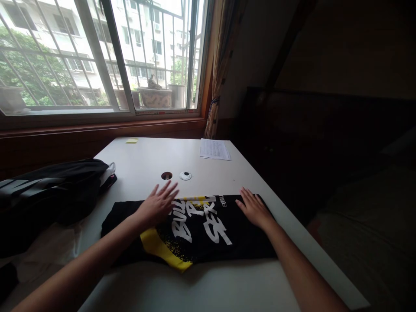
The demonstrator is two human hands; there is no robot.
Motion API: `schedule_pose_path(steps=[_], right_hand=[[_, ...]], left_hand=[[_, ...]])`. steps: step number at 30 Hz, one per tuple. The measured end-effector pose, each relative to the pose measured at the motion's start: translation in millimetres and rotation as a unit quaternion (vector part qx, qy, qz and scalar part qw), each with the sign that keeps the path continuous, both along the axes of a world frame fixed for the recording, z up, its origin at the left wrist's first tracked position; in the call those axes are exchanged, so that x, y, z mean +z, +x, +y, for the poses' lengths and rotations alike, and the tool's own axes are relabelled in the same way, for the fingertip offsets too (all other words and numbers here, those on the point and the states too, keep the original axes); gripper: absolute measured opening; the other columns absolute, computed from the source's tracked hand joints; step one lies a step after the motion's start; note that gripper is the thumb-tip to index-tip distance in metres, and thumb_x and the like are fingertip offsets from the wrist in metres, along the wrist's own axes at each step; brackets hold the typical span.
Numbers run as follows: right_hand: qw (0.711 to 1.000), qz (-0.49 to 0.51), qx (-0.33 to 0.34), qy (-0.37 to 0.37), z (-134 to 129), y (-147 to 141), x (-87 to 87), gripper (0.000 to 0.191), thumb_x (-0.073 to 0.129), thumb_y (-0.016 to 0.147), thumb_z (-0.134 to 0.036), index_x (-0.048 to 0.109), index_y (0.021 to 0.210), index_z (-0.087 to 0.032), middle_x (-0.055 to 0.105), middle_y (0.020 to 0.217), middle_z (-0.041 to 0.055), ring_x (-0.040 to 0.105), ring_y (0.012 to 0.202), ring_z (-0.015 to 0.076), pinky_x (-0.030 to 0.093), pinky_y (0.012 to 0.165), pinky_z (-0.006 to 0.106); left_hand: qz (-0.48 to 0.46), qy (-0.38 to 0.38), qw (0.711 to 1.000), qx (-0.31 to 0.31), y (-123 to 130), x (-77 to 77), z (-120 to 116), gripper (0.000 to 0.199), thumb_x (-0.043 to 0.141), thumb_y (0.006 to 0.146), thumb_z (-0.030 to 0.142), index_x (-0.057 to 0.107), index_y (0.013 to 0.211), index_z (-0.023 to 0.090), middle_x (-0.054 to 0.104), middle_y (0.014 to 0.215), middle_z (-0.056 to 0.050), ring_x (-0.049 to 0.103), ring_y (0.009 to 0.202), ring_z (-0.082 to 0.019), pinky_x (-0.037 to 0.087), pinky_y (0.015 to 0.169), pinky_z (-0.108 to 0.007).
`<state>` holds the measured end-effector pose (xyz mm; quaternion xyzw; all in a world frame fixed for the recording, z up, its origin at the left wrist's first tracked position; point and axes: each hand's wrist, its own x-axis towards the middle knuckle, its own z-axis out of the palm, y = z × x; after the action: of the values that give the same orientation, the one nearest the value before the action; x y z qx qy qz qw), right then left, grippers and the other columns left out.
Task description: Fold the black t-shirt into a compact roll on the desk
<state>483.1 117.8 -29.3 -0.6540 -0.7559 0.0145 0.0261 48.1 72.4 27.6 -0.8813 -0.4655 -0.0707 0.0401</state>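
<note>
A black T-shirt [208,234] with white lettering and yellow patches lies folded into a long flat shape across the white table [208,286]. My left hand [160,203] is over its upper edge, left of the lettering, fingers spread and pointing away from me. Whether that palm presses on the cloth or hovers just above it, I cannot tell. At the right part of the shirt, my right hand [254,209] rests flat with its fingers stretched out near the far edge. Neither hand grips the fabric.
Dark clothes or a bag [58,186] lie heaped on the left. Beyond the shirt are a round cable hole [167,176] and its white cap [185,176]. Printed papers [214,149] and a yellow sticky note [131,141] lie near the far edge, below a barred window [130,65].
</note>
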Motion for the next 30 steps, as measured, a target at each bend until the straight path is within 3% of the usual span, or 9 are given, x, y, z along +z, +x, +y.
schedule_pose_path(steps=[2, 4, 7, 11, 19, 25, 30], right_hand=[[1.0, 0.003, 0.002, 0.001, 0.7, 1.0, -0.9, 0.073, 0.016, 0.101, -0.06, 0.022, 0.159, -0.016, 0.018, 0.167, 0.0044, 0.014, 0.154, 0.0221, 0.012, 0.125, 0.047], [1.0, 0.007, 0.005, 0.002, 1.7, 2.8, -2.1, 0.073, 0.016, 0.101, -0.06, 0.022, 0.159, -0.016, 0.018, 0.167, 0.0052, 0.014, 0.154, 0.0223, 0.012, 0.125, 0.047], [1.0, 0.009, 0.013, 0.005, 3.9, 6.3, -3.2, 0.072, 0.017, 0.102, -0.059, 0.024, 0.159, -0.016, 0.019, 0.166, 0.0054, 0.014, 0.154, 0.0218, 0.013, 0.125, 0.046], [1.0, 0.01, 0.023, 0.007, 8.9, 12.0, -3.4, 0.071, 0.019, 0.102, -0.059, 0.025, 0.159, -0.017, 0.02, 0.166, 0.0047, 0.015, 0.154, 0.0214, 0.015, 0.125, 0.046], [0.998, 0.025, 0.042, 0.035, 16.1, 18.5, -4.4, 0.066, 0.024, 0.102, -0.057, 0.033, 0.156, -0.02, 0.028, 0.164, 0.0063, 0.023, 0.152, 0.0235, 0.019, 0.124, 0.048], [0.995, 0.033, 0.054, 0.078, 12.2, 18.6, -2.9, 0.056, 0.03, 0.102, -0.046, 0.046, 0.149, -0.018, 0.043, 0.156, 0.0093, 0.035, 0.147, 0.0242, 0.024, 0.122, 0.049], [0.99, 0.033, 0.05, 0.128, 2.8, 6.2, 8.5, 0.049, 0.036, 0.099, -0.032, 0.055, 0.14, -0.014, 0.052, 0.148, 0.0135, 0.044, 0.14, 0.0284, 0.023, 0.122, 0.052]], left_hand=[[-0.023, -0.016, 0.991, -0.129, 39.8, 8.2, -16.9, 0.055, 0.043, 0.105, 0.038, 0.031, 0.156, 0.024, 0.018, 0.166, -0.004, 0.009, 0.154, -0.028, 0.016, 0.124, -0.054], [-0.044, -0.048, 0.961, -0.268, 76.0, 10.7, -34.9, 0.056, 0.045, 0.104, 0.045, 0.035, 0.154, 0.024, 0.025, 0.164, -0.004, 0.014, 0.153, -0.026, 0.017, 0.125, -0.05], [-0.07, -0.099, 0.923, -0.364, 107.7, 6.1, -56.0, 0.061, 0.04, 0.104, 0.05, 0.033, 0.156, 0.019, 0.033, 0.161, -0.007, 0.021, 0.152, -0.025, 0.012, 0.126, -0.049], [-0.088, -0.133, 0.912, -0.377, 109.6, 0.7, -68.7, 0.068, 0.041, 0.104, 0.051, 0.021, 0.159, 0.016, 0.028, 0.162, -0.01, 0.02, 0.152, -0.026, 0.003, 0.125, -0.053], [-0.128, -0.198, 0.874, -0.425, 79.3, 11.8, -73.7, 0.063, 0.05, 0.1, 0.033, 0.028, 0.158, 0.02, 0.036, 0.159, -0.009, 0.031, 0.148, -0.027, 0.011, 0.126, -0.05], [-0.199, -0.252, 0.85, -0.417, 53.1, 10.8, -83.6, 0.052, 0.058, 0.092, 0.031, 0.053, 0.142, 0.02, 0.061, 0.141, -0.008, 0.048, 0.138, -0.027, 0.033, 0.12, -0.041], [-0.249, -0.27, 0.862, -0.349, 29.1, 25.6, -88.2, 0.044, 0.061, 0.086, 0.019, 0.062, 0.13, 0.021, 0.073, 0.119, -0.008, 0.069, 0.108, -0.023, 0.055, 0.096, -0.033]])
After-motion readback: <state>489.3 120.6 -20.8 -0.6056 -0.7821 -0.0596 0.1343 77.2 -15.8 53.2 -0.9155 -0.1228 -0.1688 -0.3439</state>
